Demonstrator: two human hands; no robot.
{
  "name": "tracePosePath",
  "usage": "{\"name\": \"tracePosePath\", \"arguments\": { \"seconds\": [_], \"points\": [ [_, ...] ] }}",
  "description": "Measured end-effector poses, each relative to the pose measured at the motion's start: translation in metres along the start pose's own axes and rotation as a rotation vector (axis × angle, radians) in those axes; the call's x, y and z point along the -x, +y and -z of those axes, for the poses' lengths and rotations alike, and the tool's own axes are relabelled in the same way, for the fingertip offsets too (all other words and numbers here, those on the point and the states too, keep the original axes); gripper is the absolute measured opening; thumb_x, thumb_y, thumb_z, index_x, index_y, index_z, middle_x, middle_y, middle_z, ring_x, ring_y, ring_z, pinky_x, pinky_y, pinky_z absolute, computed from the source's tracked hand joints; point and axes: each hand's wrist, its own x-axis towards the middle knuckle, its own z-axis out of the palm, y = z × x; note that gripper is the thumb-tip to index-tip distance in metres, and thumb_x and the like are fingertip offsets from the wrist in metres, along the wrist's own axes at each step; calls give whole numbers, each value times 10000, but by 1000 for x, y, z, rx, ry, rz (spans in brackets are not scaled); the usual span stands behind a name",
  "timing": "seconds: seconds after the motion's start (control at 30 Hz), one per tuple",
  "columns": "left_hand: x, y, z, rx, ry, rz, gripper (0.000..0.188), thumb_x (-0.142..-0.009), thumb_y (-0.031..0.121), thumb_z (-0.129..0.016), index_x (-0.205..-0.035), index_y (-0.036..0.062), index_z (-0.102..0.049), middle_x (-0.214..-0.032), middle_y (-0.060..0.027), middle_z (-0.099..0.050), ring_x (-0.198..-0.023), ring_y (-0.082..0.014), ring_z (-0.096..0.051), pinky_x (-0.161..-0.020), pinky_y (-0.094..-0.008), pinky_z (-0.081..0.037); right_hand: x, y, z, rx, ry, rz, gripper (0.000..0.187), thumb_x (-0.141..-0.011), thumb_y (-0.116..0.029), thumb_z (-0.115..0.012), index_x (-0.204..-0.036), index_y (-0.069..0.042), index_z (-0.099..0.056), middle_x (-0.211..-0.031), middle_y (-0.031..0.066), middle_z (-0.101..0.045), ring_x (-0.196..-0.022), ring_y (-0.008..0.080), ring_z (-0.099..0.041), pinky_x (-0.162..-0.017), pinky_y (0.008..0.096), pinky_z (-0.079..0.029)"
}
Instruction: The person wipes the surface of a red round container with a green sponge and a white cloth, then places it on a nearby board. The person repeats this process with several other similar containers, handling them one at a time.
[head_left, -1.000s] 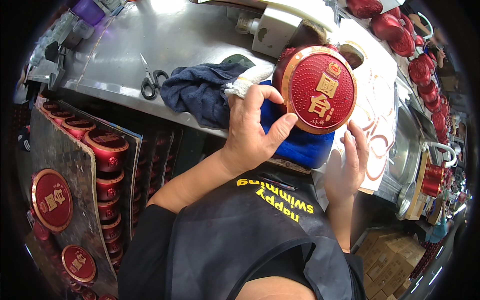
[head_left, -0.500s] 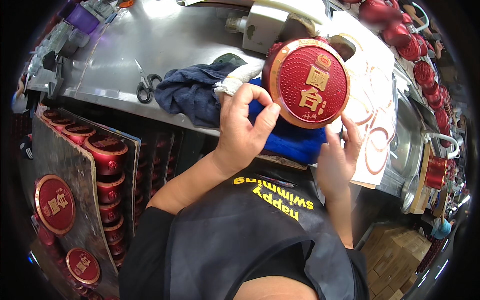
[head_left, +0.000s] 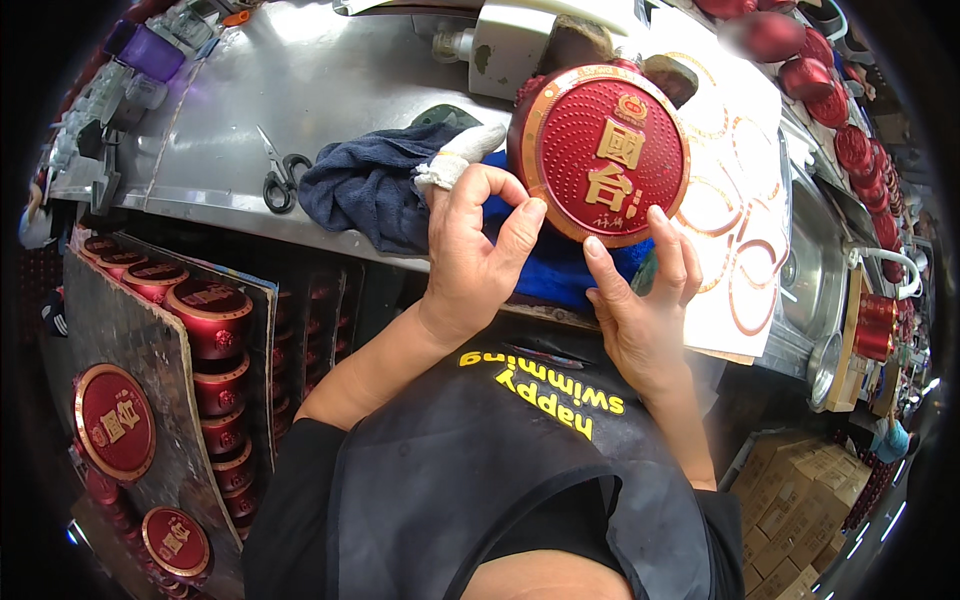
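Observation:
A red drum-shaped bottle (head_left: pixel 585 185) faces me, its dotted round face carrying raised gold characters and a gold patterned ring (head_left: pixel 540 195) along the edge. At the lower left of that edge, my left hand (head_left: pixel 475 250) pinches with thumb and forefinger against the ring; whatever lies between the tips is hidden. My right hand (head_left: pixel 645 300) is at the lower right, fingers apart, its forefinger touching the face and its thumb by the lower edge. Under the bottle lies a blue cloth (head_left: pixel 560 285). A white rag (head_left: pixel 460 160) sits behind my left hand, beside a dark blue towel (head_left: pixel 365 190).
Black-handled scissors (head_left: pixel 278 185) lie on the metal bench (head_left: pixel 230 110). A white sheet with several thin copper-coloured rings (head_left: pixel 755 285) is at right, before a sink (head_left: pixel 805 290). Boards with red bottles (head_left: pixel 210 320) stand at left. Cardboard boxes (head_left: pixel 795 500) are at lower right.
My right hand has moved left and up, its fingertips coming to the bottle's lower right. The left hand keeps its pinch. The whole view has shifted slightly.

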Motion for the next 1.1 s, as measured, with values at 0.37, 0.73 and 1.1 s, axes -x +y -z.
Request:
{"name": "tracePosePath", "arguments": {
  "seconds": [0.37,0.73,1.1],
  "points": [
    [1,-6,-2,13,-10,-4,275,-909,236,-742,-973,42,-558,-992,-120,-574,-1024,-287,-487,-965,-412,-366,-2,-1,0,-7,-21,0,606,-743,-27,-805,-1294,-246,-678,-1562,148,-285,-1400,363,-254,-1132,436,-336],
    [0,-1,-2,33,34,-18,186,-902,164,-713,-968,41,-591,-989,-112,-598,-1022,-283,-506,-950,-402,-379,-1,-1,-2,-35,-5,-4,624,-742,-2,-801,-1303,-241,-674,-1566,148,-296,-1395,373,-271,-1124,444,-343],
    [1,-4,-3,-2,77,-98,224,-894,138,-692,-1059,32,-583,-1048,-132,-601,-1023,-307,-521,-956,-420,-381,0,1,-2,-45,0,4,629,-737,15,-793,-1302,-235,-676,-1554,156,-315,-1400,375,-267,-1138,454,-318]
  ]
}}
